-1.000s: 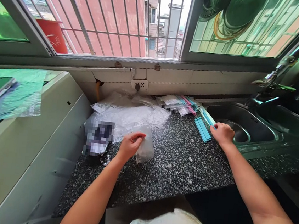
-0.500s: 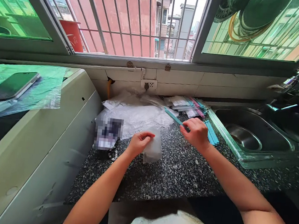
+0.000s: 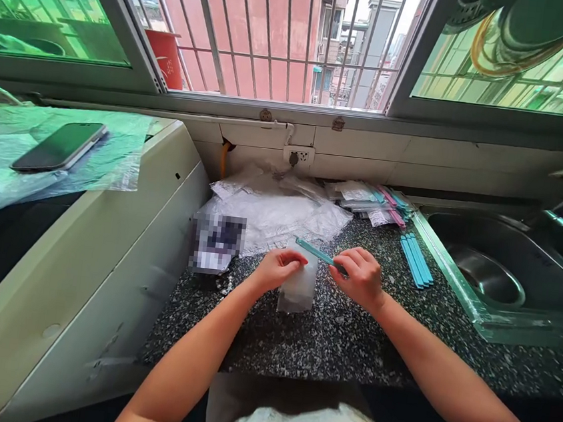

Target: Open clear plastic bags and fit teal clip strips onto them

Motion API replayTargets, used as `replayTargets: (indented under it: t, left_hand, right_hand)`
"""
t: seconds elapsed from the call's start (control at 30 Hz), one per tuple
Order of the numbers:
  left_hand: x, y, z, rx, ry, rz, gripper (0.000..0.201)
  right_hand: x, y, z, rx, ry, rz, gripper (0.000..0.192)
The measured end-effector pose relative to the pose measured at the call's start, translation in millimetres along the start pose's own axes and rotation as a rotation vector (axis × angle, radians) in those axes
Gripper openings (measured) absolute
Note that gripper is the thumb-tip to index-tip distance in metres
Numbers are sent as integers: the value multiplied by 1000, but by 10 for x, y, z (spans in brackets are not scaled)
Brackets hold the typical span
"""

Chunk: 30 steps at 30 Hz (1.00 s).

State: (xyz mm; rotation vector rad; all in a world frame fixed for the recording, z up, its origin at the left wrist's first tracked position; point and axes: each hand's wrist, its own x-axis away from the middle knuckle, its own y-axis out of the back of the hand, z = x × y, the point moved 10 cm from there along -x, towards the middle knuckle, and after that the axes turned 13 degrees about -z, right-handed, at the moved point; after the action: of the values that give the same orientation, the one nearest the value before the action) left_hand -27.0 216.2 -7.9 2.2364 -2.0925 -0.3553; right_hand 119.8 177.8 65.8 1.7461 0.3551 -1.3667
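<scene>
Since the earlier frames the right hand [image 3: 361,278] has left the blue sticks by the sink and come to the middle of the frame, carrying one stick with it; the view has also swung a little to the left. That hand now pinches a single teal stick [image 3: 316,252] between thumb and fingers, its free end slanting up and left over the mouth of a small clear bag [image 3: 298,286]. The left hand [image 3: 277,269] grips the top edge of that bag with closed fingertips, so the bag hangs down towards the speckled counter [image 3: 328,337] with its opening held up next to the stick, which looks like a way of keeping the mouth steady.

The remaining blue sticks [image 3: 416,261] lie side by side at centre right, just left of the sink [image 3: 486,273]. Behind the hands a loose heap of clear bags [image 3: 276,212] sits against the wall, and a smaller stack of filled packets [image 3: 368,200] lies further right. A phone [image 3: 61,146] rests on plastic sheeting in the upper left.

No brand or writing can be read; one patch left of the hands is blurred out.
</scene>
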Motion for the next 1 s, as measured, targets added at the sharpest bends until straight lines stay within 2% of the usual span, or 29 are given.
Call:
replayTargets:
  t: [0.5, 0.83, 1.0]
  left_hand:
    - [-20, 178, -164, -38, -91, 31, 25]
    - [-19, 138, -94, -21, -42, 43, 37]
    - [-32, 165, -81, -46, -11, -8, 49]
  right_hand:
    - [23, 68, 67, 89, 144, -19, 6]
    - [37, 48, 64, 170, 158, 10, 7]
    - [27, 61, 105, 172, 181, -8, 5]
